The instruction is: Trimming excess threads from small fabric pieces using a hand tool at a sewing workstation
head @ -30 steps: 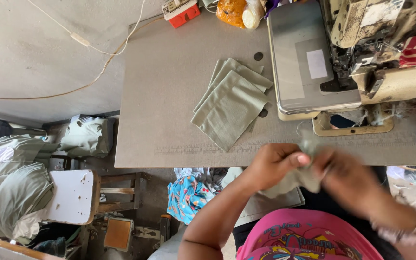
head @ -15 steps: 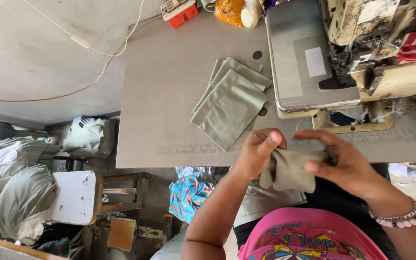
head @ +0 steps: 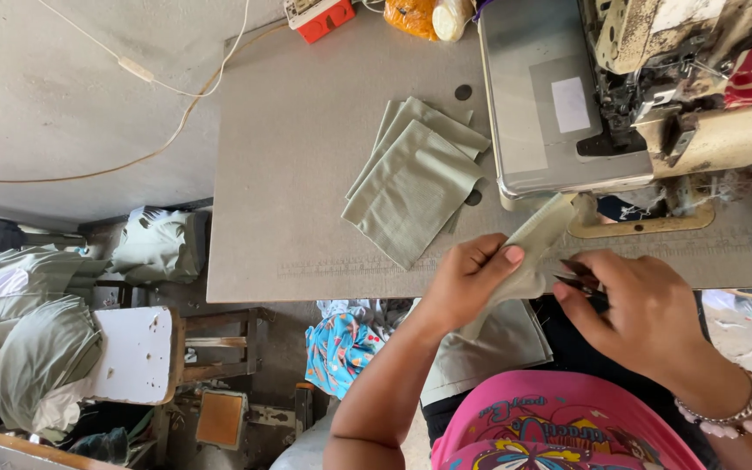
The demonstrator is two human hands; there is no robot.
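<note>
While the grey bench (head: pixel 306 174) carries folded cloths (head: pixel 415 187), I see bundles on the floor. My left grip (head: pixel 467 283) pinches a cloth piece (head: pixel 537 244); the right grip (head: pixel 641 313) closes on a dark, half-hidden tool (head: pixel 583 280).

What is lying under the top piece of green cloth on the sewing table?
Under the top green cloth piece lie more pieces of the same cloth, edges showing at its upper side. Their number is hidden. The grey table carries them.

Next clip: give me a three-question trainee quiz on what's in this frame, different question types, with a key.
1. True or false: the left hand pinches a pale green fabric piece.
2. The stack of sage-green fabric squares lies on: A) the grey sewing machine bed; B) the grey worktable; C) the floor.
3. Which hand holds a small dark tool?

Key: 1 true; 2 B; 3 the right hand.
</note>
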